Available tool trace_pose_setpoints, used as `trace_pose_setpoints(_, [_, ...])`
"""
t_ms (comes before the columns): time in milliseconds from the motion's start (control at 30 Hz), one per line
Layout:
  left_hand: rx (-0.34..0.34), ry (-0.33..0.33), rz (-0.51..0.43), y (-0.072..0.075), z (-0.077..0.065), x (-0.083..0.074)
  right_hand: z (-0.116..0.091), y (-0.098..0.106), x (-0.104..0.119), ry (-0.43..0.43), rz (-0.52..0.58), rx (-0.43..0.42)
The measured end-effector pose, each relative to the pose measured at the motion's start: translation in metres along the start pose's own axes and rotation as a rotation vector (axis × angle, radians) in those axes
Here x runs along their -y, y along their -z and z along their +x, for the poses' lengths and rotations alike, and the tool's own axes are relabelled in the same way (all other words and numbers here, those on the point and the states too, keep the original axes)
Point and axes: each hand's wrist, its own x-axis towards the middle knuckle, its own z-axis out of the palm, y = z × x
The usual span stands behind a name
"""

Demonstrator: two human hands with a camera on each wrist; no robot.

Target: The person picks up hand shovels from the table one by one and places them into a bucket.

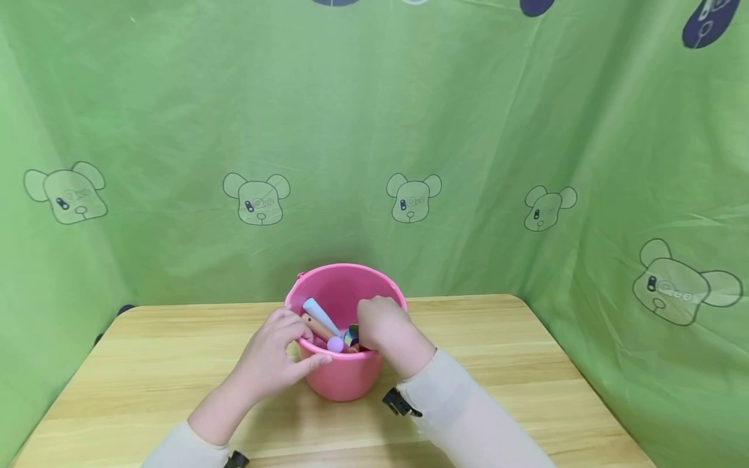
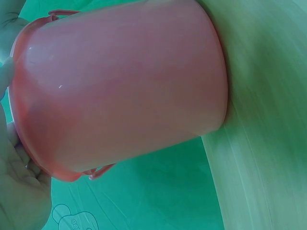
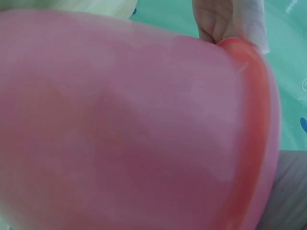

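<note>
A pink bucket (image 1: pixel 342 380) stands upright on the table. My left hand (image 1: pixel 272 354) grips its rim on the near left side, fingers inside and thumb along the outer front; the left wrist view also shows this hand (image 2: pixel 24 187) at the rim. Inside the bucket lie a light blue stick-like piece (image 1: pixel 318 313), a brown piece with a dark hole (image 1: pixel 316 327), a small purple ball (image 1: pixel 335 344) and a multicoloured item (image 1: pixel 351 335). My right hand (image 1: pixel 383 322) reaches down into the bucket's right side. Its fingertips are hidden, so what they touch cannot be seen.
The wooden table (image 1: pixel 175 383) extends to both sides of the bucket. A green curtain (image 1: pixel 339 130) with bear-head outlines hangs behind it and along both sides. The bucket's handle (image 2: pixel 101 171) hinge shows in the left wrist view.
</note>
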Motion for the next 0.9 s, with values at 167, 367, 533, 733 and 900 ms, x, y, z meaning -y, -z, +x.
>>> trace_pose_setpoints(167, [-0.005, -0.006, -0.003, 0.0, 0.0, -0.001, -0.001, -0.001, 0.0, 0.001, 0.002, 0.003])
trace_pose_setpoints(367, [-0.004, 0.006, -0.002, 0.0, 0.0, -0.001, -0.004, 0.001, 0.001, -0.004, 0.026, -0.002])
trace_pose_setpoints(533, [-0.003, 0.017, 0.001, 0.0, 0.0, 0.0, -0.01, 0.005, 0.0, 0.021, 0.017, -0.059])
trace_pose_setpoints(733, [-0.001, 0.024, 0.005, 0.0, 0.0, -0.001, -0.016, 0.008, -0.006, 0.063, 0.025, -0.104])
trace_pose_setpoints(900, [0.004, 0.029, 0.01, 0.0, -0.001, 0.0, -0.023, 0.006, -0.017, 0.12, 0.073, -0.181])
